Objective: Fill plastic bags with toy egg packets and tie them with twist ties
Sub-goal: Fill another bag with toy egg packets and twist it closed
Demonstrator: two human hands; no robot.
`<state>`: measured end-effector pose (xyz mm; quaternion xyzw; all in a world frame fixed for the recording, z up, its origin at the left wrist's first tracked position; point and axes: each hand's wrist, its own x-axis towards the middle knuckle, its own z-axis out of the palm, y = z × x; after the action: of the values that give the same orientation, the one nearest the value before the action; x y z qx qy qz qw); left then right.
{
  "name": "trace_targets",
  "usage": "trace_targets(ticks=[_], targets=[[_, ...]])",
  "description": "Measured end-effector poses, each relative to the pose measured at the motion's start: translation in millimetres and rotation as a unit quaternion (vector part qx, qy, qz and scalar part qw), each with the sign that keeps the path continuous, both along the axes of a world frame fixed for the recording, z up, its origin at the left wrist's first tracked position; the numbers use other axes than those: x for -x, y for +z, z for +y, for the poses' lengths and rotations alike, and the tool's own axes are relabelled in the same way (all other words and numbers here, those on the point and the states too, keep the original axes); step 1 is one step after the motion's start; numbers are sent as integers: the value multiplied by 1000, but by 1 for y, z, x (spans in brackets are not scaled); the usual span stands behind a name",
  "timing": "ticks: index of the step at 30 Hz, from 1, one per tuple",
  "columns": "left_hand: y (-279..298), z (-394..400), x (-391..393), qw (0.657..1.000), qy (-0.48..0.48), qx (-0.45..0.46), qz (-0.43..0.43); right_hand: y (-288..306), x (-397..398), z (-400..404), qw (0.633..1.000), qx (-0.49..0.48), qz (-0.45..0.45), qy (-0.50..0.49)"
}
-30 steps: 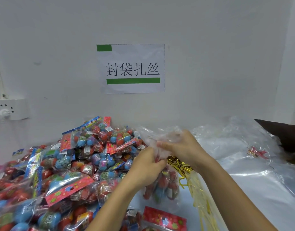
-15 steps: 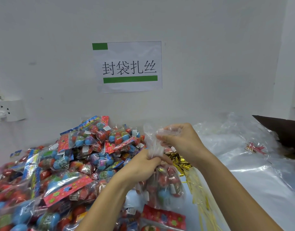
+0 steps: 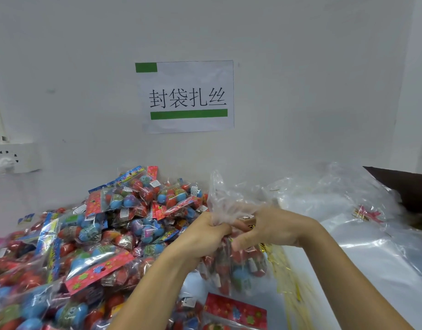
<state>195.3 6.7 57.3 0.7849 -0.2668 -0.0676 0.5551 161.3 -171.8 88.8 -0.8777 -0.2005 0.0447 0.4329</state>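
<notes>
Plastic bag (image 3: 231, 265), filled with red and blue toy egg packets, hangs below both hands, its gathered neck held between them. Left hand (image 3: 206, 236): fingers curled tight round the neck, the loose bag top flaring above them. Right hand (image 3: 273, 231): fingers partly spread, thumb and fingertips touching the neck just beside the left fist; whether they pinch a tie cannot be told. Gold twist ties (image 3: 285, 275) lie below the right hand. Pile of toy egg packets (image 3: 105, 234) lies left of the fingers. Wall sign (image 3: 187, 96) above reads "封袋扎丝". Against the earlier frame, the right hand has dropped from the bag top to the neck.
</notes>
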Motion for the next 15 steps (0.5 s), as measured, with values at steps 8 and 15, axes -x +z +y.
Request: trace_targets(ticks=[8, 15], targets=[[-1, -8, 8, 997, -19, -41, -64, -8, -6, 13, 980, -185, -59, -38], [7, 2, 7, 980, -130, 86, 124, -10, -5, 10, 954, -300, -7, -1]])
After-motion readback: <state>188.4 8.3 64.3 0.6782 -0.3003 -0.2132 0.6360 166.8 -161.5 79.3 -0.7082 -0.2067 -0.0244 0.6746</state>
